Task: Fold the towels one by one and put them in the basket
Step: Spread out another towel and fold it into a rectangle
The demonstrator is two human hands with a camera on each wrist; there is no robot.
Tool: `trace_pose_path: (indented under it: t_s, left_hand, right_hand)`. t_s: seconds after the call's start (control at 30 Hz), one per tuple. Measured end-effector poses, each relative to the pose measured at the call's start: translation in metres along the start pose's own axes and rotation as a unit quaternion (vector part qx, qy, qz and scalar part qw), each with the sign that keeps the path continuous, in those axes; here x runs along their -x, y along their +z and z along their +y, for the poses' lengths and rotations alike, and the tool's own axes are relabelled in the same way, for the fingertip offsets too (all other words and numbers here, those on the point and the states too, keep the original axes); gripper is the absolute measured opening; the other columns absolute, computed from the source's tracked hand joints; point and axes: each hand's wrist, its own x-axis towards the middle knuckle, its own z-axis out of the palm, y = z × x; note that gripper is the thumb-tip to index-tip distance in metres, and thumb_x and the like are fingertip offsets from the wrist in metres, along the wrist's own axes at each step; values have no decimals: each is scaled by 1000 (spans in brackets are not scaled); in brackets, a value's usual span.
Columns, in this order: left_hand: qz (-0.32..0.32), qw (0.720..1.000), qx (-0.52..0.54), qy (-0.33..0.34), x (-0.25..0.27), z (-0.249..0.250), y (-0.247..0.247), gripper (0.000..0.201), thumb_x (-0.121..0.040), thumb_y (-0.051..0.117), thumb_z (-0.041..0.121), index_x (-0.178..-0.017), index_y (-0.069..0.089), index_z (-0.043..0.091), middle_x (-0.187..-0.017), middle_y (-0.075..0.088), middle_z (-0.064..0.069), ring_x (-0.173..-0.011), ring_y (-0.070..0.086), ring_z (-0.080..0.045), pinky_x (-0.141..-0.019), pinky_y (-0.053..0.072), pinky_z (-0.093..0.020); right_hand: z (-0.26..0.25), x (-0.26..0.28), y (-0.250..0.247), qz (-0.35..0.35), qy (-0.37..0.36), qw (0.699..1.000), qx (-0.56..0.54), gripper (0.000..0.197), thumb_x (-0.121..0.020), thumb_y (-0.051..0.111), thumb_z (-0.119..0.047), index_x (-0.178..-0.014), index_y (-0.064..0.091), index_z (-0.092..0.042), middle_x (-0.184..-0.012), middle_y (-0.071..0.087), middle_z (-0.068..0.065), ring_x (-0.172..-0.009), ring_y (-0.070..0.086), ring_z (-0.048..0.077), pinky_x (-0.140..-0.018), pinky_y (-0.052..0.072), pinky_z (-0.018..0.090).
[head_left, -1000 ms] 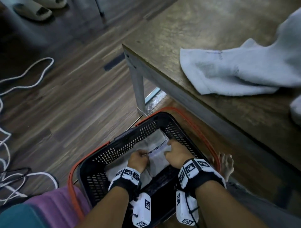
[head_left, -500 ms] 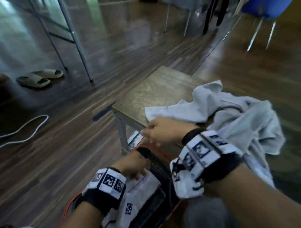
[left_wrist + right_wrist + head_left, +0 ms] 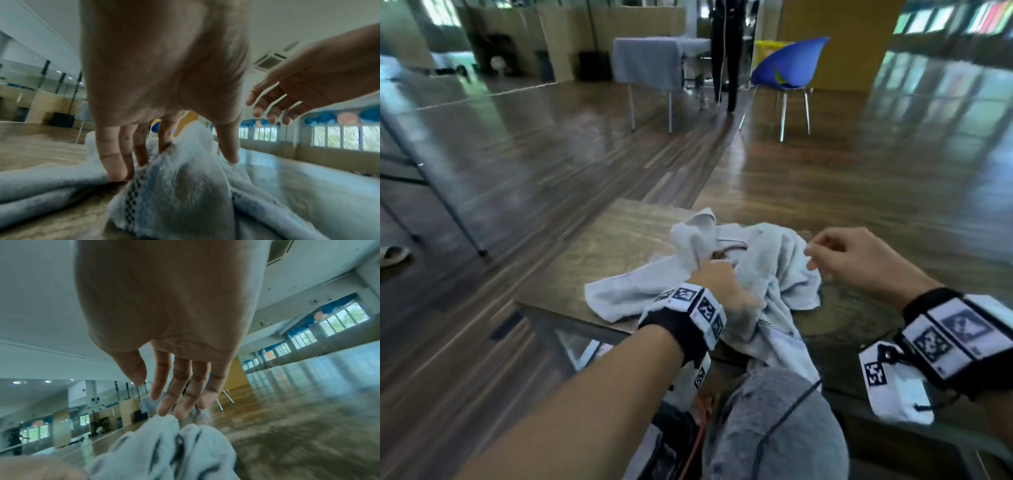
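A heap of crumpled pale towels [image 3: 767,267] lies on the low wooden table [image 3: 619,246], one end hanging over the near edge. My left hand [image 3: 709,263] is down on the heap. In the left wrist view its straight fingers [image 3: 111,168] press into the cloth while the thumb lies on the other side of a raised fold [image 3: 185,194]. My right hand [image 3: 813,255] hovers just right of the heap with relaxed fingers and holds nothing; the towel [image 3: 164,443] lies just below its fingertips [image 3: 164,410]. A corner of the black basket [image 3: 678,445] with its orange handle shows below my left forearm.
My knee in grey trousers [image 3: 774,428] sits between the basket and the table. Farther off on the wooden floor stand a blue chair [image 3: 791,65], a cloth-draped table [image 3: 647,65] and a standing person's legs [image 3: 726,51]. A metal stand's legs [image 3: 431,171] and a slipper [image 3: 392,255] are at left.
Both hands left the folded towel in the basket and rose to the table. The left hand has come down on the towel heap; the right hand has moved to its right side. The head view tilted up.
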Motion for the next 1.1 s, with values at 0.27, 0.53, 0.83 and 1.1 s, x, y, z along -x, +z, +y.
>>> trace_pose_path:
  t_s: [0.27, 0.53, 0.83, 1.1]
  left_hand:
    - [69, 995, 77, -10, -29, 44, -7, 24, -93, 51, 31, -78, 57, 14, -91, 64, -9, -83, 57, -26, -74, 41, -32]
    - [100, 920, 371, 81, -57, 164, -39, 16, -86, 55, 25, -87, 67, 14, -100, 69, -15, -104, 65, -36, -96, 51, -52]
    - [147, 896, 388, 156, -70, 237, -33, 36, -100, 48, 40, -95, 66, 10, -102, 68, -8, -105, 66, -33, -98, 51, -51]
    - [311, 836, 449, 47, -89, 183, -71, 31, -99, 50, 38, -106, 70, 15, -116, 70, -8, -108, 66, -24, -102, 50, -42]
  right_hand:
    - [77, 24, 22, -14, 29, 999, -36, 16, -88, 69, -42, -88, 67, -26, -84, 71, -2, -78, 66, 18, -77, 55, 41]
    - [89, 68, 11, -79, 14, 993, -90, 85, -56, 70, -89, -128, 44, -53, -125, 61, -27, -113, 60, -2, -94, 53, 25]
    - [155, 53, -39, 112, 174, 960, -189, 31, -95, 51, -15, -68, 66, -12, -58, 68, 12, -42, 62, 25, -42, 50, 29]
    - [158, 44, -62, 307, 84, 898, -304, 20, -99, 56, -24, -81, 62, -22, -87, 75, 11, -80, 77, 27, -77, 62, 48]
